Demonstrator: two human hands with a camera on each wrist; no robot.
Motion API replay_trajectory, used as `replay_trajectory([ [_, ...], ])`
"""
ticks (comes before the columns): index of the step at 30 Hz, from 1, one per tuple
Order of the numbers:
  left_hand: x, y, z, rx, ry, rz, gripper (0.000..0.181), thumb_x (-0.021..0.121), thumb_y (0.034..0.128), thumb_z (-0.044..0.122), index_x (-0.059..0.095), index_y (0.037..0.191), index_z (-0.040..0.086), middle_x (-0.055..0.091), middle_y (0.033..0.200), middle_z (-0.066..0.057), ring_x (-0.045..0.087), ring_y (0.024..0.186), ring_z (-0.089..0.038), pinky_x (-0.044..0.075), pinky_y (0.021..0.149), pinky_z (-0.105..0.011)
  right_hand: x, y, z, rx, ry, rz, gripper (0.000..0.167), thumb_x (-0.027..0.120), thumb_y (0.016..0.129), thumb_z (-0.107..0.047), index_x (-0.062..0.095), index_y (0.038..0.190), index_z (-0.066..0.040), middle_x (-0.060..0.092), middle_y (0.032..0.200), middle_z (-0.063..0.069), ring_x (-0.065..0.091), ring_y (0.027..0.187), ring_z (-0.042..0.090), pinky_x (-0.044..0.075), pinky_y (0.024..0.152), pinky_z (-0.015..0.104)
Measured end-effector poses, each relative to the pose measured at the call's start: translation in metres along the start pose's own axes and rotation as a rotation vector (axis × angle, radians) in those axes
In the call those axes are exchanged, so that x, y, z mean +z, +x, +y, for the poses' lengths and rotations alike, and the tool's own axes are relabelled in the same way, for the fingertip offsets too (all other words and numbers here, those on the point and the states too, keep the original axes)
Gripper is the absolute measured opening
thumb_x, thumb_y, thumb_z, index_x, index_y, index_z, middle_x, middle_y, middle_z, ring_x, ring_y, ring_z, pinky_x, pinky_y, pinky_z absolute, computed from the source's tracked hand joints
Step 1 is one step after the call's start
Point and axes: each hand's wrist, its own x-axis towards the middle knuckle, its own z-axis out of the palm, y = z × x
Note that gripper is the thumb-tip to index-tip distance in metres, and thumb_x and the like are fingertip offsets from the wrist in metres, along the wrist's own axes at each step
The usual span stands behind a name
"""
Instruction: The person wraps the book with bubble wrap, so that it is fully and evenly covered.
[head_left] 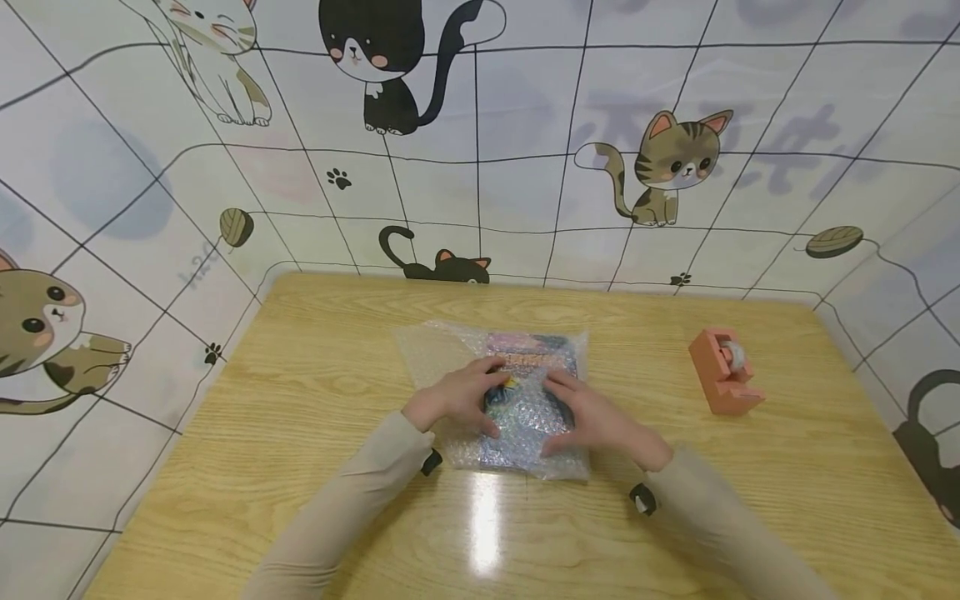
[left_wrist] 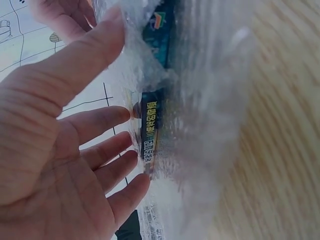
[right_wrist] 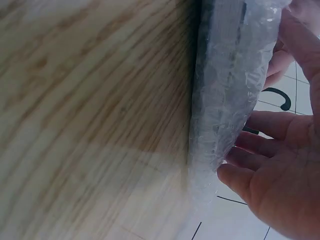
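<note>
**Bubble wrap (head_left: pixel 522 429) around a book (head_left: pixel 534 350), steadied from both sides**

The wrapped book lies flat on the wooden table (head_left: pixel 322 358), directly between your hands and partly under their fingertips. Your left hand (head_left: pixel 465 396) is spread wide, thumb well apart from the fingers, its tips resting on the wrap at the book's left side. Your right hand (head_left: pixel 592 417) mirrors it on the other side, thumb towards you and fingers pointing inward across the top. Neither hand grips: both touch with loose, parted fingers, probably because a light press from two sides settles springy plastic without crumpling it.

Beyond your left hand, a spare stretch of wrap fans out past the book, while by your right hand the wrap ends close to the book's edge. That uneven overhang suggests the book was placed off-centre to leave a flap on the left. The left wrist view shows the spine's printed lettering through the plastic.

A coral tape dispenser (head_left: pixel 716 383) stands to the right of your right hand, well apart from the wrap, presumably set there to stay reachable without crowding your fingers.
</note>
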Motion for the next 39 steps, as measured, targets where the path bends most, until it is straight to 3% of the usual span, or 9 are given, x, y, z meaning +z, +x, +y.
replay_trajectory([
  [7, 0.002, -0.001, -0.002, -0.007, 0.007, 0.011, 0.091, 0.079, 0.0728, 0.04, 0.034, 0.145, 0.009, 0.016, 0.155, -0.008, 0.017, 0.141, -0.027, 0.031, 0.107, -0.044, 0.006, 0.0, -0.002, 0.013, -0.032, -0.018, 0.103, 0.083, 0.066, -0.039, 0.032, 0.137, 0.015, 0.026, 0.145, 0.032, 0.027, 0.131, 0.046, 0.032, 0.103, 0.052],
  [14, 0.005, -0.005, -0.012, 0.063, -0.061, 0.078, 0.091, 0.078, 0.0744, 0.038, 0.032, 0.145, 0.003, 0.021, 0.153, -0.014, 0.02, 0.14, -0.03, 0.026, 0.11, -0.043, 0.005, 0.0, -0.005, 0.037, -0.014, -0.039, 0.103, 0.083, 0.067, -0.038, 0.031, 0.138, 0.014, 0.023, 0.146, 0.031, 0.026, 0.132, 0.046, 0.033, 0.103, 0.052],
  [18, -0.001, -0.018, -0.022, 0.022, -0.085, 0.275, 0.079, 0.073, 0.0804, 0.034, 0.037, 0.141, -0.001, 0.035, 0.144, -0.021, 0.032, 0.133, -0.036, 0.028, 0.108, -0.049, 0.004, 0.0, -0.006, 0.056, 0.003, -0.048, 0.105, 0.083, 0.066, -0.039, 0.03, 0.139, 0.013, 0.022, 0.147, 0.03, 0.025, 0.133, 0.046, 0.031, 0.104, 0.052],
  [22, -0.01, -0.036, -0.038, -0.201, -0.044, 0.591, 0.059, 0.069, 0.084, 0.028, 0.049, 0.129, -0.004, 0.05, 0.127, -0.024, 0.048, 0.116, -0.039, 0.044, 0.092, -0.052, 0.004, 0.0, -0.006, 0.067, 0.009, -0.048, 0.106, 0.083, 0.065, -0.039, 0.029, 0.14, 0.012, 0.021, 0.148, 0.029, 0.024, 0.134, 0.045, 0.03, 0.105, 0.051],
  [24, -0.01, -0.044, -0.049, -0.338, -0.067, 0.696, 0.054, 0.067, 0.085, 0.026, 0.051, 0.125, -0.006, 0.05, 0.121, -0.025, 0.05, 0.108, -0.039, 0.049, 0.079, -0.05, 0.004, 0.0, -0.005, 0.064, 0.003, -0.048, 0.106, 0.083, 0.065, -0.04, 0.029, 0.14, 0.012, 0.022, 0.148, 0.029, 0.024, 0.134, 0.045, 0.031, 0.105, 0.051],
  [26, -0.006, -0.051, -0.061, -0.435, -0.135, 0.745, 0.052, 0.065, 0.0863, 0.022, 0.048, 0.125, -0.009, 0.045, 0.118, -0.027, 0.05, 0.101, -0.039, 0.05, 0.07, -0.048, 0.004, 0.0, -0.005, 0.063, -0.004, -0.05, 0.106, 0.083, 0.065, -0.04, 0.029, 0.14, 0.012, 0.022, 0.148, 0.029, 0.025, 0.134, 0.044, 0.031, 0.104, 0.051],
  [29, -0.001, -0.058, -0.075, -0.478, -0.295, 0.756, 0.056, 0.063, 0.0879, 0.018, 0.041, 0.128, -0.014, 0.045, 0.114, -0.029, 0.051, 0.097, -0.038, 0.049, 0.069, -0.046, 0.005, 0.0, -0.004, 0.064, -0.007, -0.057, 0.106, 0.082, 0.066, -0.041, 0.029, 0.141, 0.011, 0.021, 0.148, 0.028, 0.025, 0.134, 0.044, 0.031, 0.105, 0.051],
  [36, 0.003, -0.057, -0.085, -0.511, -0.839, 0.612, 0.044, 0.058, 0.0928, 0.019, 0.048, 0.122, -0.012, 0.064, 0.086, -0.016, 0.064, 0.067, -0.018, 0.055, 0.064, -0.03, 0.004, 0.001, -0.006, 0.072, -0.003, -0.063, 0.107, 0.082, 0.065, -0.041, 0.028, 0.141, 0.011, 0.021, 0.149, 0.028, 0.024, 0.134, 0.043, 0.031, 0.105, 0.051],
  [39, 0.002, -0.053, -0.083, -0.517, -0.96, 0.598, 0.029, 0.056, 0.0938, 0.015, 0.058, 0.109, -0.009, 0.064, 0.08, -0.011, 0.061, 0.063, -0.011, 0.055, 0.063, -0.027, 0.004, 0.001, -0.006, 0.077, -0.004, -0.068, 0.106, 0.082, 0.066, -0.041, 0.028, 0.141, 0.011, 0.02, 0.149, 0.027, 0.024, 0.135, 0.043, 0.031, 0.105, 0.05],
])
